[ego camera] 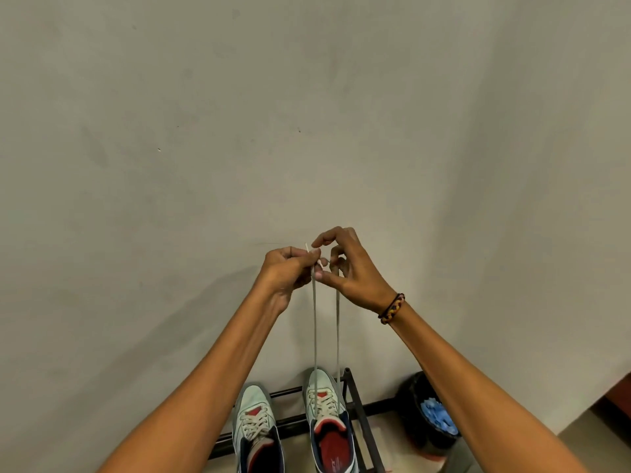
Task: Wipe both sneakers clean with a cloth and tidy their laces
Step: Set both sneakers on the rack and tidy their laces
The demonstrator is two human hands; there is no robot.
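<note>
both forearms reach up as our left hand [286,268] and right hand [345,264] pinch the lace ends [316,319] taut, strands running straight down to the right sneaker [327,414] on the rack [362,414].

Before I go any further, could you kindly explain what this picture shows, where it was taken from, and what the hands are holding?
There is no machine here: one camera worn on a person's head looks forward and down at their bare arms. The left hand and right hand each pinch an end of the lace pulled up taut from the right sneaker. The left sneaker stands beside it on a black rack against the wall. A dark bin holding something blue sits to the right.
</note>
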